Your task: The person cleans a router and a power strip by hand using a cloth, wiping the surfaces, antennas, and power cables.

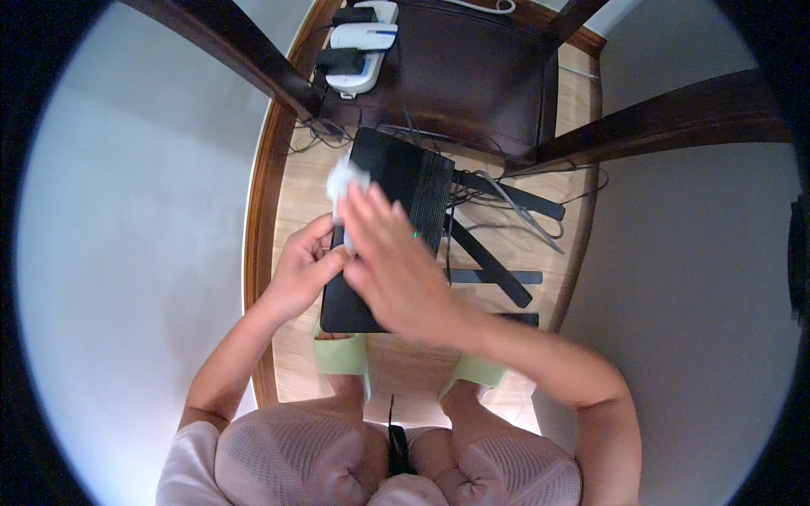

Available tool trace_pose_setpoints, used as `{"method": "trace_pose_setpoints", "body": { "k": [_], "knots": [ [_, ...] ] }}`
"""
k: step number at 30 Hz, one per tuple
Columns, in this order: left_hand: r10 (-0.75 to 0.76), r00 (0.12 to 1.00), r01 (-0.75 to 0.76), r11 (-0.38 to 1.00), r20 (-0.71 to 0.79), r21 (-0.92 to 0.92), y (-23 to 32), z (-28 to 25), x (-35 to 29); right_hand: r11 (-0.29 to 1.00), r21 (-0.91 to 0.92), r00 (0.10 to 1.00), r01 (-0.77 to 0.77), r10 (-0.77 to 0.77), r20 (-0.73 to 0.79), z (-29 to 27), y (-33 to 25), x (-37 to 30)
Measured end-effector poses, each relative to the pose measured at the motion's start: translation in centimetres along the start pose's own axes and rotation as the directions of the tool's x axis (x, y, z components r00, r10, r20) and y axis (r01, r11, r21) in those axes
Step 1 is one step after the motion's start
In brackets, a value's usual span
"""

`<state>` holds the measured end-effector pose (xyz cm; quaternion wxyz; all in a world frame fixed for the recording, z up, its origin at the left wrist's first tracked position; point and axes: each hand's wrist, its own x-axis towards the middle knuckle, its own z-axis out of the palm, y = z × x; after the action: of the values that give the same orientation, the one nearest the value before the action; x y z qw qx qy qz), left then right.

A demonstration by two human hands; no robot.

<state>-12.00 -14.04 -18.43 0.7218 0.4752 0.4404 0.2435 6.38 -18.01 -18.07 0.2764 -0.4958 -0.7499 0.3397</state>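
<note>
A black Wi-Fi router [392,169] with several flat antennas [498,268] is held up over the floor, antennas pointing right. My left hand [305,268] is closed on its left edge, thumb on the top face. My right hand [392,261] lies across the router, its fingers stretched toward the upper left and blurred by motion. Under those fingers is a crumpled white tissue or cloth [344,180], pressed against the router's left edge. A small green light [415,235] glows on the casing, beside my right hand. The palm hides the middle of the router.
Behind the router stands a dark brown leather-topped stool [472,76] bearing a white power strip [359,78] with plugs. Loose cables [515,207] trail across the wood floor [291,371]. A white wall is close on the left, a grey panel [666,278] on the right. Green slippers [342,356] are below.
</note>
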Motion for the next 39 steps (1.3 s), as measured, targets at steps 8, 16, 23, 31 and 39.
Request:
{"method": "trace_pose_setpoints", "body": {
  "k": [8,16,23,31,39],
  "knots": [
    [-0.009,1.000,0.010,0.997,-0.014,0.081,-1.0,-0.6,-0.1,0.993,0.116,1.000,-0.006,0.004,0.021,0.5,-1.4,-0.3],
    [0.005,0.997,-0.007,1.000,0.074,0.020,-0.4,0.9,0.2,0.987,-0.131,0.966,-0.094,0.058,-0.253,-0.5,2.6,4.4],
    [0.023,0.998,-0.027,0.998,0.060,0.054,-0.2,1.1,0.3,0.997,0.000,0.947,-0.082,0.078,-0.312,-3.6,4.1,6.2],
    [0.044,0.999,-0.041,0.994,-0.028,0.103,-0.2,0.6,-0.5,0.944,-0.127,0.934,-0.304,0.269,-0.236,-4.5,7.3,2.3],
    [-0.001,0.998,-0.006,0.992,0.059,0.124,0.9,0.7,0.1,0.918,0.031,0.888,-0.396,0.392,-0.240,-4.5,5.6,3.9]
  ]
}}
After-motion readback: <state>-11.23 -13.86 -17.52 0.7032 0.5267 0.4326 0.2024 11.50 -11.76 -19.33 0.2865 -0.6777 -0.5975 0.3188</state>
